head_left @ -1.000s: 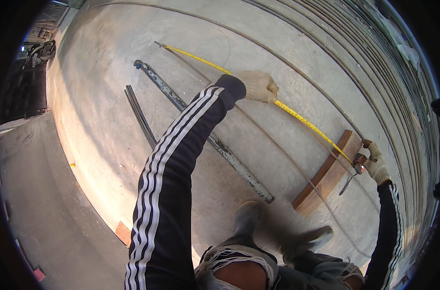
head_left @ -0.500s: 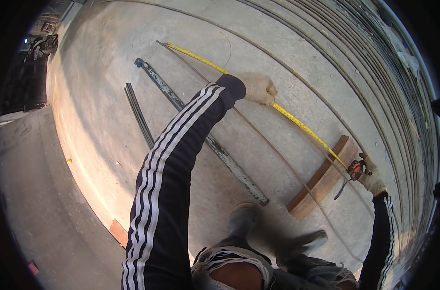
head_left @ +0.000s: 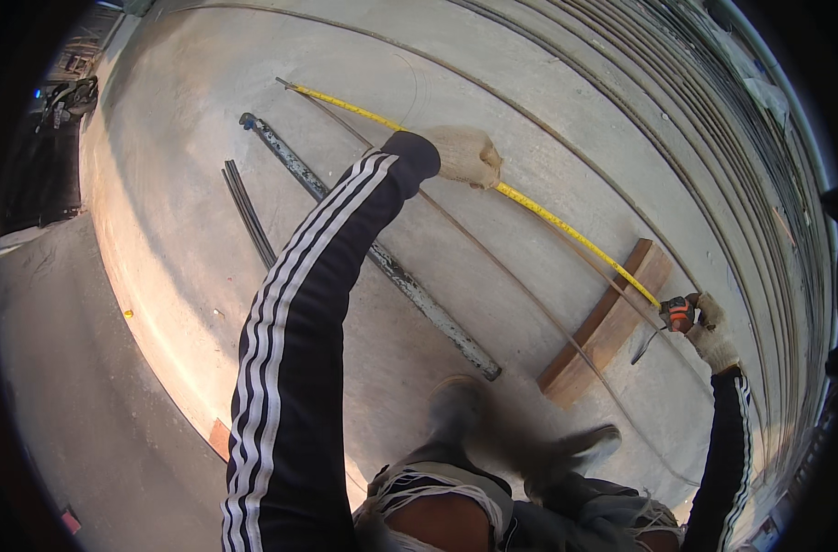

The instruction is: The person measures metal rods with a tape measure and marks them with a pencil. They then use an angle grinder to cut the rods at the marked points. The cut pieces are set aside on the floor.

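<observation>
While the gloved left hand [head_left: 468, 156] pins the yellow steel tape [head_left: 566, 232] to the concrete, the right hand [head_left: 710, 333] grips its orange case [head_left: 679, 313], measuring; next calls for steady tension

construction site: bare concrete slab [head_left: 207, 239], steel rods [head_left: 621, 83], pipe [head_left: 382, 262], timber offcut [head_left: 607, 322].

right hand [head_left: 713, 336] drew tape case [head_left: 678, 313] past wooden block [head_left: 607, 322].

Yellow tape measure [head_left: 529, 204] — extended across concrete
</observation>
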